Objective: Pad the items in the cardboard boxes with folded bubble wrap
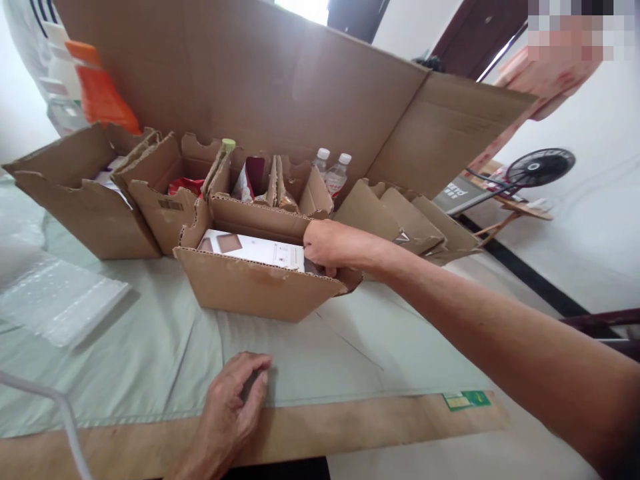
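Note:
My right hand (327,245) reaches into the right end of an open cardboard box (260,288) at the middle of the table. Its fingers are curled in beside a white printed carton (250,248) that lies inside the box. Something dark shows just under the fingers, but what they grip, if anything, is hidden. In front of the box, my left hand (235,400) rests on the pale green cloth (320,360). Its thumb and fingers are apart, and nothing is between them.
Behind stands a row of cardboard bins, among them a large left bin (85,213) and one with a red packet (185,187). A tall cardboard panel (280,87) rises at the back. Bubble wrap (60,293) lies left. Bottles (336,175) and folded cardboard (395,217) are farther right.

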